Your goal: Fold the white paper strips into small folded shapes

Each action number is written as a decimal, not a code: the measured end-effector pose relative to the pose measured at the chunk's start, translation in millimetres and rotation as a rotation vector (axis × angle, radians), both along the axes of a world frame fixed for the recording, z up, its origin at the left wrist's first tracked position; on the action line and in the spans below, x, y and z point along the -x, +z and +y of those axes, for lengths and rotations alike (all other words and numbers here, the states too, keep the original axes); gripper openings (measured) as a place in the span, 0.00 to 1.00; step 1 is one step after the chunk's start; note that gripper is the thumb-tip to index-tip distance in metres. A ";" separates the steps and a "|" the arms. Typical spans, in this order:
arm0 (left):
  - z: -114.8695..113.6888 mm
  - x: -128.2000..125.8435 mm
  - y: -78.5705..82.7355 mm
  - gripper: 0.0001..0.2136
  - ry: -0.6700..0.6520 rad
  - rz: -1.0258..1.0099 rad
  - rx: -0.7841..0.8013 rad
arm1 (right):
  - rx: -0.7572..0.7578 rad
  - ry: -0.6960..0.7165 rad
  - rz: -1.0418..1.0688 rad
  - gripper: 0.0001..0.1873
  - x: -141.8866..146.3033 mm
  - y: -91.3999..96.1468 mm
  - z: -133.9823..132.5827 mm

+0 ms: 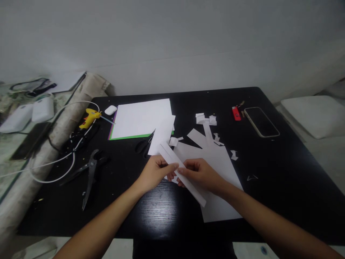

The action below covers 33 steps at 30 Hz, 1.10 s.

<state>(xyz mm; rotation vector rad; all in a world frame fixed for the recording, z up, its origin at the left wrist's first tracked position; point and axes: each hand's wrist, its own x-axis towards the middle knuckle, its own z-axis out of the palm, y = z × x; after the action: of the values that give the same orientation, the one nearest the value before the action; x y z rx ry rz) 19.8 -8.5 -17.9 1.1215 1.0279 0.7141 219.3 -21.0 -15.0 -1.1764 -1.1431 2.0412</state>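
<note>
A long, narrow strip of white paper (192, 189) slants across the front of the table, pinched between the thumb and fingers of both hands. My left hand (157, 171) grips it near the middle from the left. Close beside it, my right hand (199, 172) is closed on the same strip. Under and behind my right hand lies a white paper sheet (221, 208). A smaller white paper piece (161, 135) rests just beyond my left hand, partly over black-handled scissors (144, 145). Folded paper pieces (206, 120) and cut scraps (234, 155) lie farther back and right.
At the back is a stack of white paper (142, 117) with coloured sheets beneath. On the left are a yellow glue gun (90, 118), pliers (92, 167) and a looping white cable (72, 165). A red lighter (236, 113) and a phone (261, 122) lie at the right.
</note>
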 end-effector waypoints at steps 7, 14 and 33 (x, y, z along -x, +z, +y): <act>0.3 1.8 -1.4 0.10 0.013 0.034 -0.015 | 0.001 0.002 0.011 0.17 0.1 -1.2 -0.5; 7.7 8.2 5.0 0.13 0.139 0.088 -0.054 | 0.065 -0.024 0.063 0.19 0.9 -2.9 -1.5; 17.5 20.6 6.5 0.11 0.221 0.118 -0.138 | 0.031 -0.013 0.094 0.18 0.2 -2.1 0.2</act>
<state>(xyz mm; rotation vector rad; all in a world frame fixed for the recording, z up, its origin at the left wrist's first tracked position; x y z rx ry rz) -0.8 9.0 -11.3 1.1912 1.2308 0.9145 219.1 -20.8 -17.1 -1.0871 -1.0595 2.0887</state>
